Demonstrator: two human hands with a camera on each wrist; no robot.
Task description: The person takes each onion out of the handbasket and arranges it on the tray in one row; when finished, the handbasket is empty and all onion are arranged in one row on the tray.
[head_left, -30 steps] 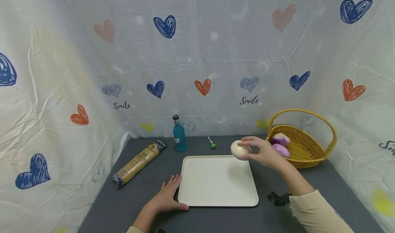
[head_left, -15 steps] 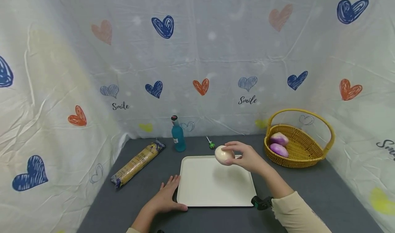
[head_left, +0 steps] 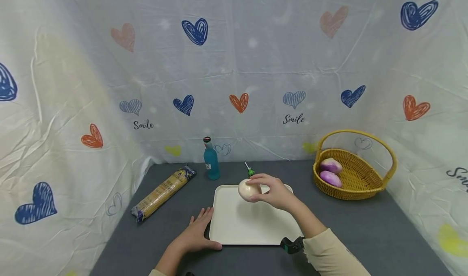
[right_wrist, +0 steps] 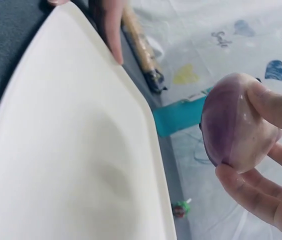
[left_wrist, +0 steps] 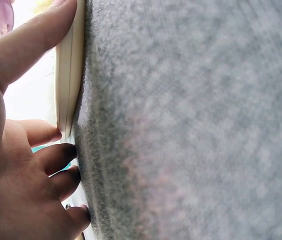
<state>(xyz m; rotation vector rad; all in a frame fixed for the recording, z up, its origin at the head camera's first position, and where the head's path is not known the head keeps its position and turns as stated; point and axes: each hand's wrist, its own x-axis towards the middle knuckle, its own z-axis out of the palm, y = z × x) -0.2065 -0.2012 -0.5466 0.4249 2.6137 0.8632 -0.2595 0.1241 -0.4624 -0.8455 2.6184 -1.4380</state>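
Observation:
My right hand (head_left: 276, 194) holds a turnip (head_left: 248, 190) above the back part of a cream rectangular tray (head_left: 256, 227). In the right wrist view the turnip (right_wrist: 236, 122) shows a purple half and a white half, pinched between thumb and fingertips, apart from the tray surface. My left hand (head_left: 197, 233) lies at the tray's left side with fingers spread, its thumb by the front corner. From the left wrist view, thumb and forefinger of the left hand (left_wrist: 16, 170) touch the tray's rim (left_wrist: 71, 75).
A yellow wicker basket (head_left: 356, 195) with two turnips (head_left: 330, 179) stands at the right. Behind the tray are a blue bottle (head_left: 211, 162) and a green lollipop (head_left: 250, 171). A packet of noodles (head_left: 163, 192) lies at the left. A printed cloth (head_left: 234, 44) hangs behind the grey table.
My right hand has carried the turnip leftward from beside the basket, over the tray, and slightly lower. The left hand has stayed at the tray's edge.

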